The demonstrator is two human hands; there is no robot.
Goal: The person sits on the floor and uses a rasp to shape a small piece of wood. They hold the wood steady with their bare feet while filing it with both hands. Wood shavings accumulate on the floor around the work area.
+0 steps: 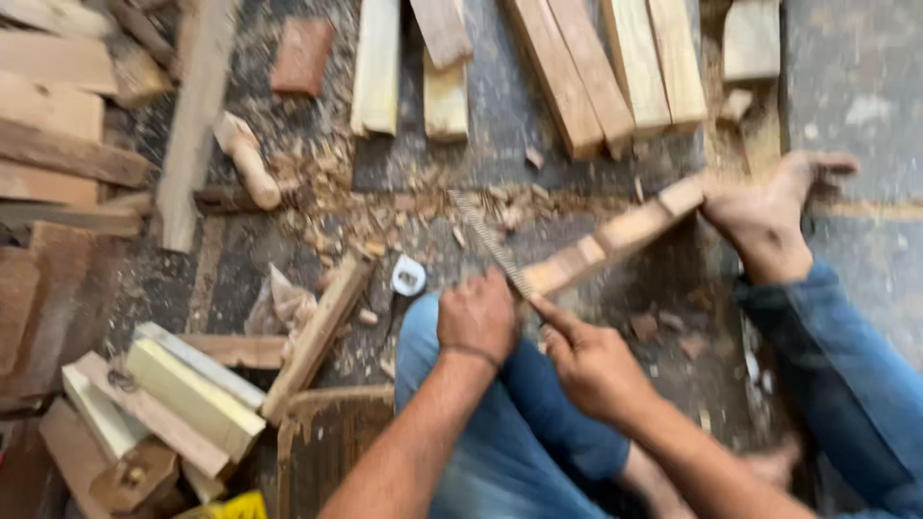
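Left hand: the left hand is a closed fist, knuckles up, its grip clamped on the near end of a rasp; the bare forearm runs up from the lower middle of the view, with a thin band at the wrist.
Right hand: the right hand sits just beside the left, forefinger stretched out and pressing on the near end of a wooden stick; the other fingers curl, and whether they close around the stick cannot be told through the blur.
Other person's hand: a hand from a blue denim sleeve at the right holds the far end of the stick, fingers partly spread.
Rasp: long, narrow, grey metal, with a rough toothed face; it slants up and away from the fist and crosses the stick's near end.
Stick: pale, square-edged wood with notched steps along it, lying slanted above the floor between the two people.
Knee: a blue-jeaned knee sits under the hands.
Floor: dark, gritty floor strewn with wood shavings.
Around: pale sawn planks at the top, a turned wooden handle at the left, stacked offcuts at lower left.
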